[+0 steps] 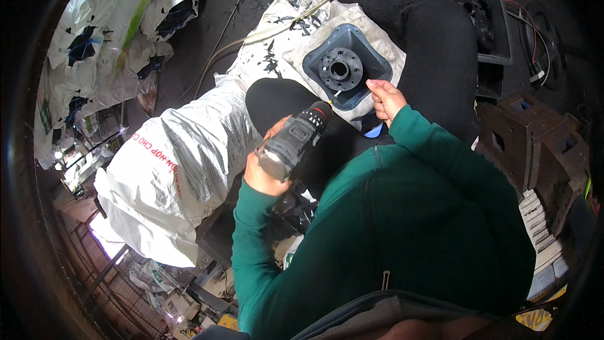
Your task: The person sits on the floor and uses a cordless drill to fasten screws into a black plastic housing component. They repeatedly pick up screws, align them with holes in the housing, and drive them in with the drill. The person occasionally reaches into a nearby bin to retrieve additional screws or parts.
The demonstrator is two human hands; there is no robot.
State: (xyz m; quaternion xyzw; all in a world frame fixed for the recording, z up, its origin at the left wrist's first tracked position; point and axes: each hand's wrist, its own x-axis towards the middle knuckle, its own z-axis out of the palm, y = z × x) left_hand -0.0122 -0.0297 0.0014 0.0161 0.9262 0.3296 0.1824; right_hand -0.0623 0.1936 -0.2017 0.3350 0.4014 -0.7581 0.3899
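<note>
My left hand (261, 173) grips a black cordless drill (294, 138) with a red ring near its tip, which points toward a blue-grey square plastic part (377, 70). That part has a round dark flange (340, 69) with bolt holes in its middle and lies on a white sack across my black-trousered legs. My right hand (385, 98) rests on the part's near right corner, fingers curled on its edge. Both sleeves are green.
A large white printed sack (170, 176) lies to my left, and more white bags (113, 31) are piled at the far left. A black tray (478, 12) with dark round parts stands at the upper right. Rusty metal blocks (535, 145) sit to my right. Cables (535, 44) trail on the dark floor.
</note>
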